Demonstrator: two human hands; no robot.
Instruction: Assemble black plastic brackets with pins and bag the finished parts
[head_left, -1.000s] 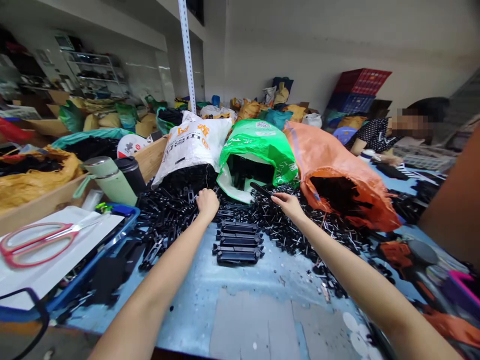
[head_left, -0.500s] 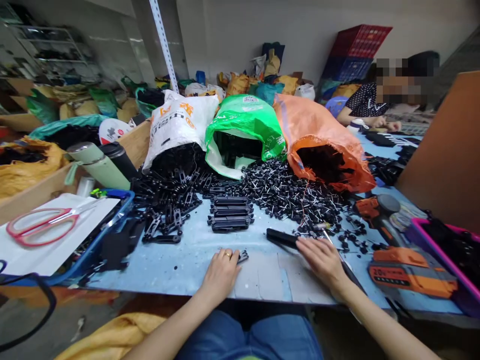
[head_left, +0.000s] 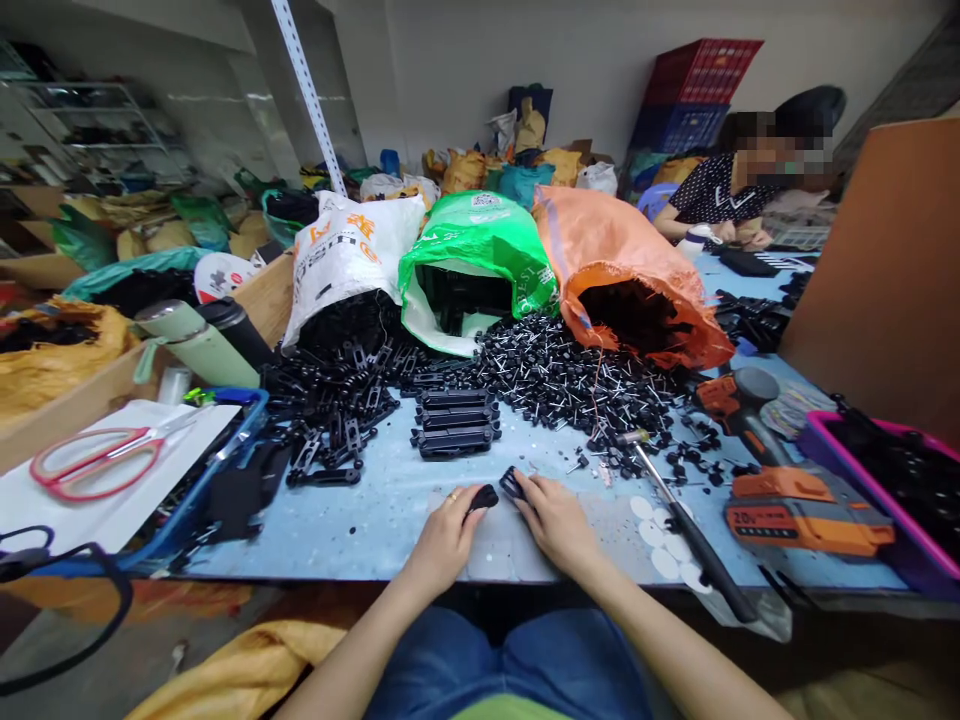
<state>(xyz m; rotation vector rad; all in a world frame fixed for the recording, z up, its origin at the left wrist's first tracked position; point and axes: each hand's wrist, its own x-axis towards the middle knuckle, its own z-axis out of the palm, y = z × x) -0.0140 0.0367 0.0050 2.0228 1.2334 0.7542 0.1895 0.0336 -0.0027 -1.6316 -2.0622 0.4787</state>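
Note:
My left hand (head_left: 444, 532), with a ring on one finger, pinches a small black plastic part (head_left: 484, 497) over the front of the table. Just to its right, my right hand (head_left: 559, 522) grips a black plastic piece (head_left: 512, 483), mostly covered by the fingers. A narrow gap separates the two parts. Beyond the hands lies a neat row of black plastic brackets (head_left: 456, 440). Behind that row and to its right spreads a heap of black-headed screws (head_left: 570, 370). Loose black links (head_left: 352, 375) are piled on the left.
White, green (head_left: 480, 235) and orange (head_left: 622, 255) sacks lie open at the back. To the right are a hammer-like tool (head_left: 694, 540), a cordless drill (head_left: 806, 510) and a pink-rimmed bin (head_left: 885, 470). Red scissors (head_left: 97, 462) rest at left. A co-worker (head_left: 724, 195) sits far right.
My right hand has moved left, close to my left hand, and the long black piece has left its spot on the table. The part in my left hand is turned and raised. The view has shifted slightly.

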